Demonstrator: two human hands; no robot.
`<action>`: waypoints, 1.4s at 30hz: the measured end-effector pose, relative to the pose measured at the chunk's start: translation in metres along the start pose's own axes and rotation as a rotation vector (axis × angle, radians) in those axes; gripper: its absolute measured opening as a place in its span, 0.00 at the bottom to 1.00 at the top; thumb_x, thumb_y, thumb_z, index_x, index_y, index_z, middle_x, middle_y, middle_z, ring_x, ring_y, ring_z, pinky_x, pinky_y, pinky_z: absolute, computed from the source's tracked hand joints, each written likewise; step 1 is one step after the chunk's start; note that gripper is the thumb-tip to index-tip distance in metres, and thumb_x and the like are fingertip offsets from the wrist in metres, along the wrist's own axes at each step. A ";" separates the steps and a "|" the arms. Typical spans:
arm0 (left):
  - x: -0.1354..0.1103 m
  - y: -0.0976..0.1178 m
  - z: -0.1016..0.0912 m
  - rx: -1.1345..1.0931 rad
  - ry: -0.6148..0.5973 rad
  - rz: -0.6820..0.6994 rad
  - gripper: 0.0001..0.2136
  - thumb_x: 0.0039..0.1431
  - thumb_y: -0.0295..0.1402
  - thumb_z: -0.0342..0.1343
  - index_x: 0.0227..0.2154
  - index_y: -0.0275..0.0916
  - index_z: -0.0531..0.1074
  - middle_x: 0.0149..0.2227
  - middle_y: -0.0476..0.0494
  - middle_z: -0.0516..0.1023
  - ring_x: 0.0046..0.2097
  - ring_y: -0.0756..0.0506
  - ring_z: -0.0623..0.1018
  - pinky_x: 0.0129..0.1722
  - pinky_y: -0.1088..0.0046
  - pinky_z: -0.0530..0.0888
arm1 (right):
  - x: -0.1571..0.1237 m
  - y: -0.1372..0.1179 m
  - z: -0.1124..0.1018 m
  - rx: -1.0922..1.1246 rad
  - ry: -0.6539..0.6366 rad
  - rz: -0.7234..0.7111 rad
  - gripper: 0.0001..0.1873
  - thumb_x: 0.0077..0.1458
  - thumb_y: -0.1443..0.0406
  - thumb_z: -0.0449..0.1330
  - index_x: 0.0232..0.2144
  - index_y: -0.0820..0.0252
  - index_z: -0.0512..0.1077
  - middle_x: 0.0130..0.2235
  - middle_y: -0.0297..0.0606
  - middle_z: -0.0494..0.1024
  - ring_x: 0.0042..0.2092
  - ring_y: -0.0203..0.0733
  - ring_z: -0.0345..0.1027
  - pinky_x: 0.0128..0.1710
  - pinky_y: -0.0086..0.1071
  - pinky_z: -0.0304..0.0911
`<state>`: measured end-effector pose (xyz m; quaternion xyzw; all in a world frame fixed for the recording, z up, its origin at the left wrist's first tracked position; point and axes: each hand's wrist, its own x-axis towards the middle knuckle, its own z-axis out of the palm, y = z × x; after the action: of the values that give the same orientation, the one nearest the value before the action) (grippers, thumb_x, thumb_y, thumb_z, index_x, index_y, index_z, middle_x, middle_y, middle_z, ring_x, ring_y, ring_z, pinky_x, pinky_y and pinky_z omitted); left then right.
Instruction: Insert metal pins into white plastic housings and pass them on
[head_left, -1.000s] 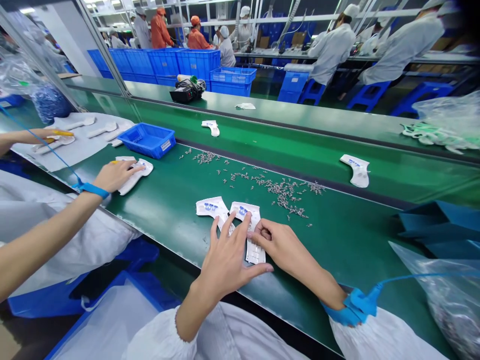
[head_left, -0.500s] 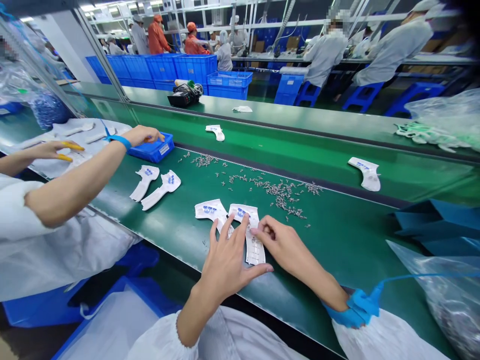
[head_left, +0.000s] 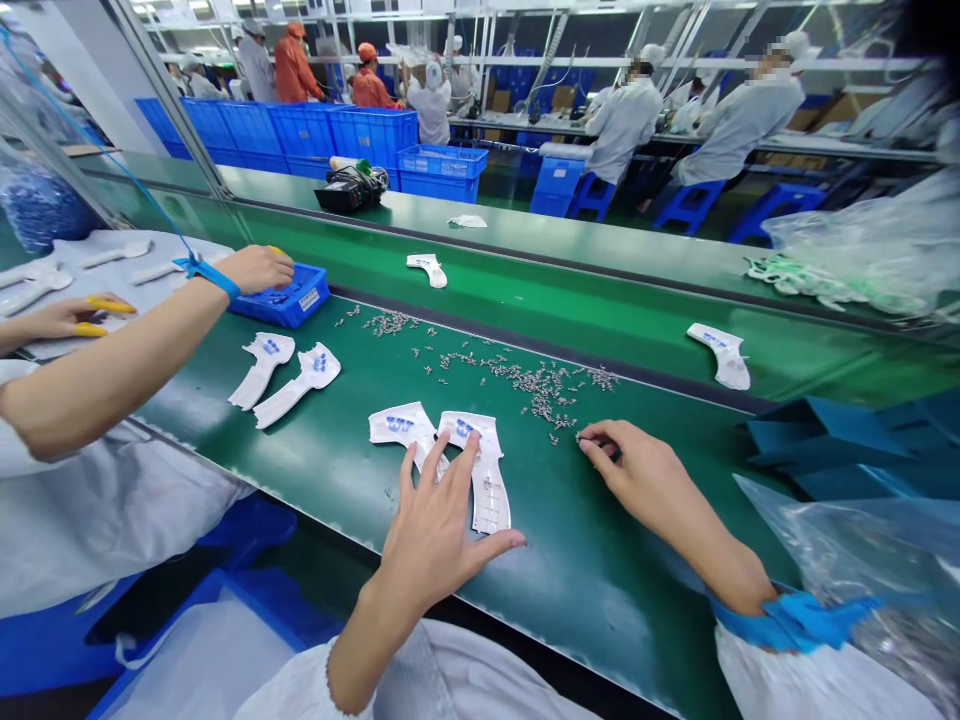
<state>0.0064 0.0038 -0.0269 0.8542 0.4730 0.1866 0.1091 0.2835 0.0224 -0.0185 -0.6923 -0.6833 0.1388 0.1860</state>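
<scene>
Nearest us, our left hand point(head_left: 442, 530) lies open with its fingers spread, the fingertips point(head_left: 471, 447) resting on a pair of white plastic pieces point(head_left: 489, 500) on the green conveyor belt point(head_left: 600, 570), gripping nothing. Our right hand point(head_left: 637, 470), a blue wrist strap point(head_left: 787, 620) around its wrist, has its fingertips pinched together at the edge of the scattered small metal screws point(head_left: 532, 380); we cannot tell whether they hold one. Upper left of the frame, a co-worker's hand point(head_left: 259, 268) rests at a blue plastic tray point(head_left: 300, 302). Blue crates point(head_left: 247, 130) line the far background.
</scene>
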 end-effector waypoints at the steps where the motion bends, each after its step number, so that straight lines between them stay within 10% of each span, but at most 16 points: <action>1: 0.000 0.000 0.000 0.001 0.000 0.001 0.45 0.57 0.63 0.49 0.69 0.42 0.42 0.68 0.36 0.58 0.69 0.31 0.55 0.65 0.40 0.49 | 0.000 -0.002 -0.002 0.015 0.014 0.004 0.12 0.61 0.57 0.52 0.37 0.54 0.72 0.39 0.41 0.78 0.37 0.47 0.73 0.36 0.38 0.65; 16: -0.003 0.000 -0.004 -0.014 0.015 0.005 0.45 0.58 0.62 0.50 0.69 0.42 0.43 0.67 0.37 0.59 0.69 0.31 0.52 0.65 0.41 0.47 | 0.002 -0.020 -0.012 0.497 -0.045 0.131 0.21 0.53 0.49 0.62 0.43 0.56 0.74 0.37 0.42 0.80 0.34 0.47 0.74 0.36 0.40 0.70; 22: 0.015 0.016 -0.022 -0.170 0.104 0.060 0.16 0.68 0.40 0.52 0.57 0.45 0.66 0.55 0.45 0.75 0.60 0.39 0.69 0.63 0.55 0.59 | 0.002 -0.036 -0.011 0.821 -0.137 0.136 0.23 0.44 0.46 0.69 0.33 0.57 0.74 0.35 0.41 0.79 0.39 0.47 0.74 0.41 0.38 0.71; 30: 0.073 0.038 -0.017 -0.509 0.029 0.017 0.07 0.63 0.37 0.59 0.43 0.44 0.75 0.40 0.51 0.81 0.43 0.44 0.78 0.46 0.65 0.72 | -0.003 -0.041 -0.015 0.926 -0.133 0.102 0.22 0.46 0.47 0.69 0.34 0.56 0.73 0.33 0.38 0.79 0.38 0.44 0.74 0.43 0.38 0.71; 42: 0.076 0.040 -0.013 -0.727 0.017 -0.017 0.06 0.66 0.32 0.54 0.37 0.43 0.75 0.37 0.52 0.80 0.41 0.46 0.77 0.44 0.71 0.69 | -0.005 -0.037 -0.013 0.948 -0.019 0.036 0.17 0.50 0.52 0.68 0.37 0.56 0.75 0.37 0.39 0.79 0.40 0.45 0.74 0.44 0.39 0.71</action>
<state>0.0682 0.0477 0.0155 0.7540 0.3835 0.3490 0.4032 0.2554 0.0162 0.0092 -0.5414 -0.5342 0.4449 0.4728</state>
